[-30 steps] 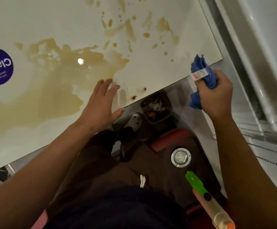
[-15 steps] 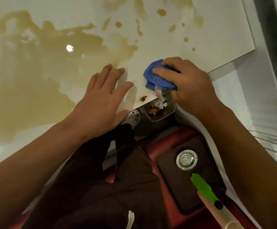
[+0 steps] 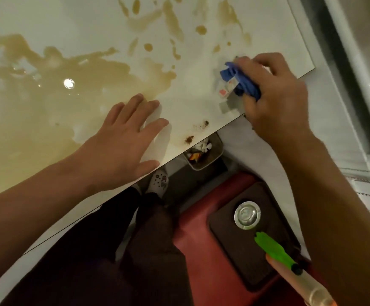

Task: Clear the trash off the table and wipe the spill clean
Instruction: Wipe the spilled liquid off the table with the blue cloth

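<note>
Spill (image 3: pixel 53 100), tan and glossy, spreads over the left and middle of the white table (image 3: pixel 197 107), with loose drops and streaks trailing toward the far right corner. The left hand (image 3: pixel 122 146) lies flat on the table near the front edge, fingers straight and slightly spread, its fingertips at the rim of the spill. The right hand (image 3: pixel 274 96) curls round a bunched blue cloth (image 3: pixel 243 82) and holds it down on the table close to the right front edge; a small white and red tag (image 3: pixel 226 91) sticks out of the cloth on its left side. Two dark brown crumbs (image 3: pixel 189 139) sit at the table edge between the hands. Below that edge, on the floor, stands a small bin (image 3: pixel 210 160) with scraps in it. A spray bottle (image 3: pixel 276 252) with a green nozzle shows at the lower right, over a dark stool (image 3: pixel 228 244) with a round metal fitting.
</note>
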